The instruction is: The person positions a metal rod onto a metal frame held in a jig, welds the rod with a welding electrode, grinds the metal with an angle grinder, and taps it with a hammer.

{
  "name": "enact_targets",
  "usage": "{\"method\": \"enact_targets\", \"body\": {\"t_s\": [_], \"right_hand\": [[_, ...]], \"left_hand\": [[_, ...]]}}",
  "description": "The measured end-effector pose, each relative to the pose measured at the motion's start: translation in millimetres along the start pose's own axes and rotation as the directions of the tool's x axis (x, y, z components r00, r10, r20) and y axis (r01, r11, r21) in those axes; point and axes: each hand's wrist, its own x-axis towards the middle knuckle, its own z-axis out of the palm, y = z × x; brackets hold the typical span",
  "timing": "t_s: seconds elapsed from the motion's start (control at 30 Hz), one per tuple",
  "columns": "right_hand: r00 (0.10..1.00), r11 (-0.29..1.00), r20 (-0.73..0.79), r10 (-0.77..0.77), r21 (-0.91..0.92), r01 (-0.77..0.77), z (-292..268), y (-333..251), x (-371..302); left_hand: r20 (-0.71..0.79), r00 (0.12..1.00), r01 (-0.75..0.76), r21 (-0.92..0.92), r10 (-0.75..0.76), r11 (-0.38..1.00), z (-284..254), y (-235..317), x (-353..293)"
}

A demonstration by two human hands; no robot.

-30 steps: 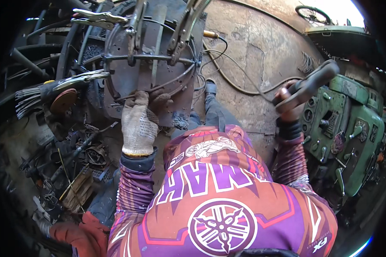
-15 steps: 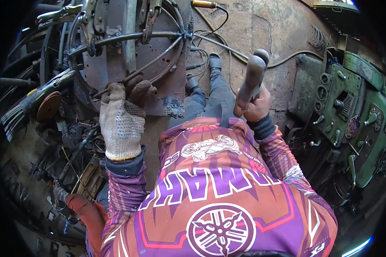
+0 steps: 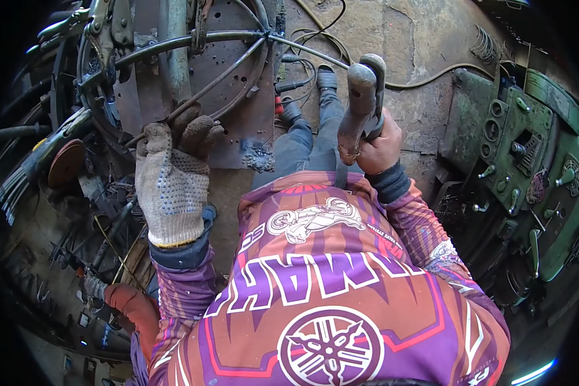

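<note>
My left hand (image 3: 170,186), in a pale dotted glove with dark worn fingers, is closed around a thin metal rod (image 3: 215,80) of a round metal frame (image 3: 151,51). My bare right hand (image 3: 383,145) grips what looks like an electrode holder (image 3: 360,96) with two rounded metal jaws. From the jaws a thin welding electrode (image 3: 309,51) runs left, its tip at the joint where the frame's bars meet. Locking pliers (image 3: 100,29) are clamped to the frame. A metal plate (image 3: 238,145) with holes lies under the frame.
Cables (image 3: 424,80) cross the concrete floor beyond my legs (image 3: 328,122). A green machine (image 3: 521,154) with levers stands at right. Metal rods and a brown disc (image 3: 69,164) crowd the left. At lower left a co-worker's orange sleeve (image 3: 132,309) shows.
The view has shifted slightly, so the frame and my left hand sit further left. My right hand and the electrode holder have moved a little up and left, and the holder has turned.
</note>
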Motion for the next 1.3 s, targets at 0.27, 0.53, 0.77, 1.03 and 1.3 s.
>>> {"method": "enact_targets", "body": {"t_s": [0.27,0.53,0.77,1.03,1.3], "right_hand": [[1.000,1.000,0.012,0.006,0.016,-0.006,0.8,-1.5,3.6],[1.000,1.000,0.020,0.017,0.001,-0.017,1.0,-5.2,5.1],[1.000,1.000,0.020,0.002,-0.012,-0.001,1.5,-2.0,4.7],[0.999,1.000,0.027,0.029,-0.001,-0.029,1.0,-4.8,5.2],[0.999,0.999,0.029,0.030,-0.026,-0.029,-1.3,-8.1,6.0]], "left_hand": [[-0.101,0.995,-0.005,-0.048,0.000,0.999,2.9,0.7,0.0],[-0.101,0.995,-0.003,-0.040,-0.001,0.999,2.6,1.3,-0.8],[-0.100,0.995,-0.001,-0.056,-0.005,0.998,2.2,1.1,-1.2],[-0.106,0.994,-0.006,-0.022,0.003,1.000,3.9,1.4,-1.0],[-0.044,0.999,0.018,-0.020,-0.019,1.000,1.6,1.3,-2.3]]}}
